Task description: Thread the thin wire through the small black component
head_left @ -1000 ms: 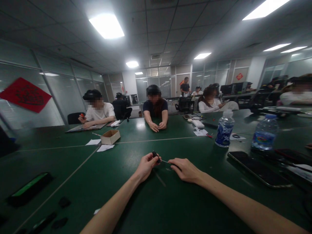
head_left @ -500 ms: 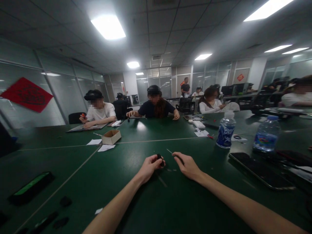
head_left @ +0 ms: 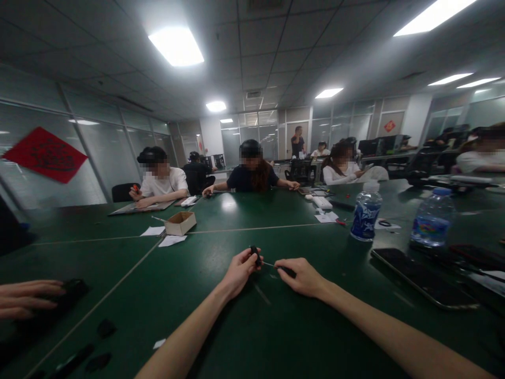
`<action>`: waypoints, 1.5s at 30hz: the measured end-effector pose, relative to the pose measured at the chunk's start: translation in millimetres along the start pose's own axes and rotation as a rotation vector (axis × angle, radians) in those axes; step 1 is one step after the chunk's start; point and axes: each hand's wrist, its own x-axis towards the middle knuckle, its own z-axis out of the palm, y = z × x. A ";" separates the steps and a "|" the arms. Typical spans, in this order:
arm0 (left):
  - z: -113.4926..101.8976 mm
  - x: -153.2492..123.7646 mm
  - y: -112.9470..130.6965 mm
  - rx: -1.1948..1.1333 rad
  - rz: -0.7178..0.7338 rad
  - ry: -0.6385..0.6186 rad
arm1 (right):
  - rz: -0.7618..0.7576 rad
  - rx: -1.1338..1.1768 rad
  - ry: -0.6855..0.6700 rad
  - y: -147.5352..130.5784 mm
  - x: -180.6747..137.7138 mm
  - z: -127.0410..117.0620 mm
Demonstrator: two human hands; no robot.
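Note:
My left hand (head_left: 239, 271) pinches a small black part (head_left: 254, 255) between thumb and fingertips, just above the green table (head_left: 221, 326). My right hand (head_left: 302, 275) is closed on a thin screwdriver (head_left: 279, 267) with a dark handle. Its metal tip points left and reaches the black part. Both hands sit close together at the middle of the table, forearms stretched out from the bottom edge.
Two water bottles (head_left: 365, 215) (head_left: 432, 217) and a dark phone (head_left: 424, 284) lie to the right. A small cardboard box (head_left: 180, 222) with papers sits at the centre left. Another person's hand (head_left: 23, 298) rests at the left edge. Several people sit across the table.
My right hand brought the screwdriver tip back down to the black part, which my left hand raised slightly. Another person's hand came in at the left edge, over the dark green-faced object.

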 end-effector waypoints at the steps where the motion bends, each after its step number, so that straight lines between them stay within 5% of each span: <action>1: 0.0 0.0 0.1 0.001 0.004 0.002 | -0.005 -0.001 0.002 0.1 0.1 0.2; 15: -0.2 0.3 1.6 0.030 0.030 -0.010 | -0.026 0.014 0.017 2.9 -2.0 2.4; 20: 9.8 -5.8 7.3 0.210 -0.046 -0.219 | 0.265 0.069 0.341 18.0 3.9 2.5; 22: 10.9 -5.9 6.7 0.193 -0.042 -0.205 | 0.338 0.077 0.381 21.9 4.6 1.5; 29: 2.5 0.3 -1.6 -0.025 -0.053 -0.038 | 0.035 0.041 0.008 6.3 -1.4 1.8; 45: 2.2 -1.1 -1.4 0.015 -0.002 -0.031 | 0.025 0.001 -0.033 0.6 0.7 0.3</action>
